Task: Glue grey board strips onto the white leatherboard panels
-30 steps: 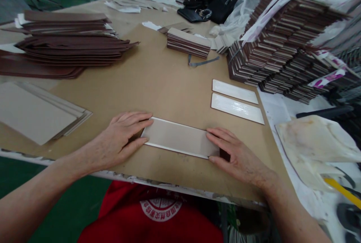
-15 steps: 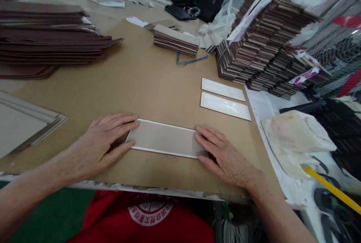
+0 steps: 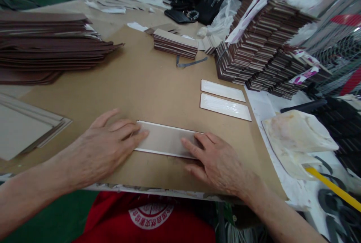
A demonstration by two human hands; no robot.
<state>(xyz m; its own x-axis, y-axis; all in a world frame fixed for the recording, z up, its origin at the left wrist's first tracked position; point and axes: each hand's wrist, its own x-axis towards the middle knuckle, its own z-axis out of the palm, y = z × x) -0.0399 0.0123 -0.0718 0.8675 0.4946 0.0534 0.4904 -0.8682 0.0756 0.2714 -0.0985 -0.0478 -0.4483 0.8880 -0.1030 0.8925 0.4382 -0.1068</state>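
Observation:
A long beige strip of board [image 3: 166, 138] with pale edges lies flat on the brown tabletop in front of me. At its left end is my left hand [image 3: 111, 147], fingers apart, the thumb reaching over the board and the index finger raised. My right hand [image 3: 218, 158] rests at the other end with its fingers spread; one fingertip presses on the top face, and the thumb is off the near edge. Neither hand wraps round the board. Beyond the right hand lie two strips with glossy white wet-looking faces, the nearer strip [image 3: 225, 106] and the farther strip [image 3: 222, 90].
Dark brown sheets [image 3: 50, 53] are piled at the left, above beige boards [image 3: 25, 126]. A small stack of strips [image 3: 175, 44] stands at the back; tall bundles of strips [image 3: 262, 40] rise at the right. A stained cream pad [image 3: 299, 134] and a yellow stick [image 3: 332, 188] lie at the right.
My left thumb has moved rightward onto the board and the left index finger has lifted. My right fingers have slid left over the top face, with the thumb now off the near edge.

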